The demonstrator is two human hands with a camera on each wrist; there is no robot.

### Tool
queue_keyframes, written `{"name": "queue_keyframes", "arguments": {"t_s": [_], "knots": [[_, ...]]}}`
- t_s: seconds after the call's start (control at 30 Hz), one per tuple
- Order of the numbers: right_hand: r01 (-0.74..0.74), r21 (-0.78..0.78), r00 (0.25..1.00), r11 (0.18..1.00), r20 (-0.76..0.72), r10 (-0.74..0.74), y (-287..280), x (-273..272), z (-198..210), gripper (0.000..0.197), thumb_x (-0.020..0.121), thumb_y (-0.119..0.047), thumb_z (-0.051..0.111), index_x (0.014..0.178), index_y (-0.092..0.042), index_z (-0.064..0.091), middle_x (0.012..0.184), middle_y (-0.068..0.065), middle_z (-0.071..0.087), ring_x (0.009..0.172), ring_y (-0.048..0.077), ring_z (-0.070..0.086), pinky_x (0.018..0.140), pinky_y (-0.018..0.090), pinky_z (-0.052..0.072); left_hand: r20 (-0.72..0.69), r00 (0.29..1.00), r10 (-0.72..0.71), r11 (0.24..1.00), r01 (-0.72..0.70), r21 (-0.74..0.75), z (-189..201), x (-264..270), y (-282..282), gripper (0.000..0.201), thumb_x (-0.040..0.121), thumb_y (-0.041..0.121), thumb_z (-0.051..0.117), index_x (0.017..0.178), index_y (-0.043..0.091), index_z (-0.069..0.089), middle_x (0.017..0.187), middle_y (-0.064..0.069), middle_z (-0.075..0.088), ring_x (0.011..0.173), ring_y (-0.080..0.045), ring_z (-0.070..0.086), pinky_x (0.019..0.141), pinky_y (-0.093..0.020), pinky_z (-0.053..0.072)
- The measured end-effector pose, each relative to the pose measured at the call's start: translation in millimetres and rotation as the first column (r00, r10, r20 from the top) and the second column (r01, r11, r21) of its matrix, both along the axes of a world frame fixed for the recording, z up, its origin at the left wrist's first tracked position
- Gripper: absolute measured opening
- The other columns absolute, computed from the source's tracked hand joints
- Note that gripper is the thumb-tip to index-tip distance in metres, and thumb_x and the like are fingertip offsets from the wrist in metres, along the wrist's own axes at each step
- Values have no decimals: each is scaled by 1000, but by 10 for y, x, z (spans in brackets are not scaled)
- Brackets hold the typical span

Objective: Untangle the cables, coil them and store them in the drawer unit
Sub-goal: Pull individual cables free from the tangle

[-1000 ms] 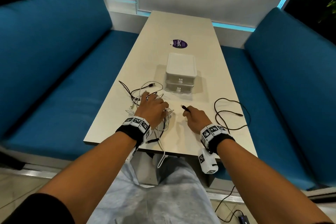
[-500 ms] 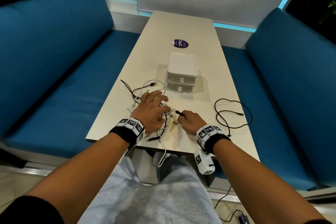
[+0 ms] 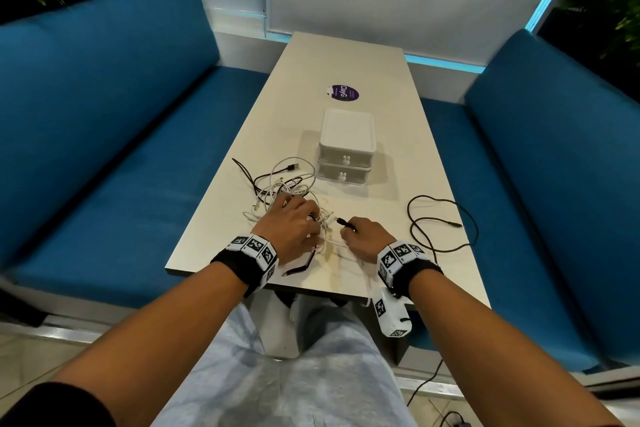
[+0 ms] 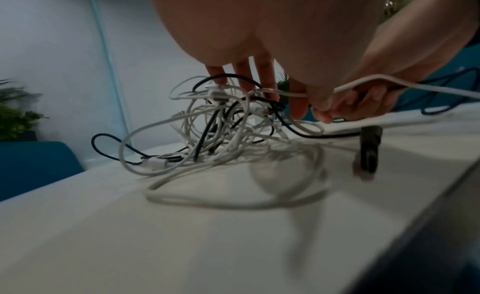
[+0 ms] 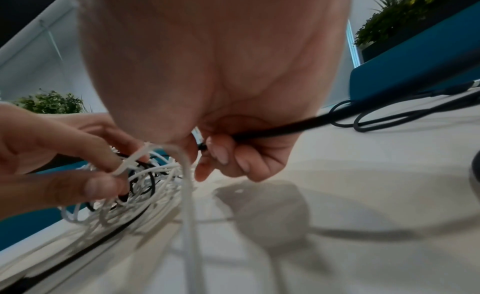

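both hands work at the near end of the counter (image 3: 346,55), close together but not touching. the left hand (image 3: 289,225) rests on the tangle of cables (image 3: 287,189) (white and black strands knotted into one heap), its fingers (image 4: 262,72) spread down into the loops while thumb and forefinger pinch a white cable (image 5: 132,162) lifted off the heap. the right hand (image 3: 367,236) is curled around a black cable (image 5: 285,127), with the plug end poking out past its knuckles toward the tangle. that black cable runs off to the person's right, where the rest of it lies in loose loops (image 3: 440,222) on the counter, apart from the heap. the drawer unit (image 3: 347,146), white with two drawers, both closed, stands just beyond the tangle near the counter's middle. a purple round sticker (image 3: 343,93) sits farther back. blue benches (image 3: 104,114) flank the counter on both sides.
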State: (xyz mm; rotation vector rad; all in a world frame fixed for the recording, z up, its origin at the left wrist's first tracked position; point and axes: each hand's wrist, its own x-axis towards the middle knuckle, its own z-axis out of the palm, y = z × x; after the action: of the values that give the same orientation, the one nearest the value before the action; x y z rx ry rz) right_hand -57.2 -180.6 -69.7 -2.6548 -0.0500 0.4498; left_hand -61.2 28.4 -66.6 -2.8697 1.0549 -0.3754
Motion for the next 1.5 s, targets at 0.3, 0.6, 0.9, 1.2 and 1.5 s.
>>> {"name": "queue_keyframes", "arguments": {"t_s": [0.3, 0.6, 0.9, 1.2, 1.5], "knots": [[351, -5, 886, 936, 325, -330, -387, 18, 369, 39, 103, -39, 28, 113, -8, 50, 102, 18, 62, 92, 39, 58, 70, 39, 42, 65, 975, 214, 975, -210, -70, 222, 90, -281, 34, 95, 40, 45, 84, 19, 70, 92, -1, 59, 90, -26, 55, 88, -43, 33], [399, -32, 882, 916, 286, -374, -548, 12, 297, 37, 103, -38, 27, 116, -10, 48, 107, 17, 61, 95, 38, 58, 71, 38, 41, -140, 908, 394, 917, -398, -2, 311, 179, -491, 33, 98, 43, 45, 117, 16, 54, 106, -11, 67, 103, -34, 59, 85, -38, 41], [168, 10, 973, 986, 156, -167, -421, -39, 174, 31, 102, -35, 31, 110, -11, 49, 91, 14, 62, 78, 33, 58, 68, 39, 49, -281, 959, 31, 999, -32, 1, 208, 130, -328, 15, 82, 14, 50, 91, 24, 56, 101, 1, 56, 100, -23, 51, 84, -36, 32], [99, 31, 984, 995, 144, -102, -208, -58, 144, 28, 102, -32, 31, 110, -11, 48, 92, 16, 63, 80, 36, 59, 71, 42, 50, -161, 981, -107, 978, 134, 163, 120, 13, -146, 27, 84, 29, 59, 109, 38, 64, 124, 4, 47, 115, -23, 42, 98, -41, 32], [82, 82, 994, 993, 67, -88, -244, -73, 128, 30, 102, -22, 32, 114, -8, 55, 109, 15, 63, 92, 33, 60, 78, 36, 48, -95, 992, -86, 976, 103, 191, 9, -15, -319, 9, 82, 40, 67, 89, 35, 71, 106, 5, 54, 106, -24, 49, 93, -47, 34]]}}
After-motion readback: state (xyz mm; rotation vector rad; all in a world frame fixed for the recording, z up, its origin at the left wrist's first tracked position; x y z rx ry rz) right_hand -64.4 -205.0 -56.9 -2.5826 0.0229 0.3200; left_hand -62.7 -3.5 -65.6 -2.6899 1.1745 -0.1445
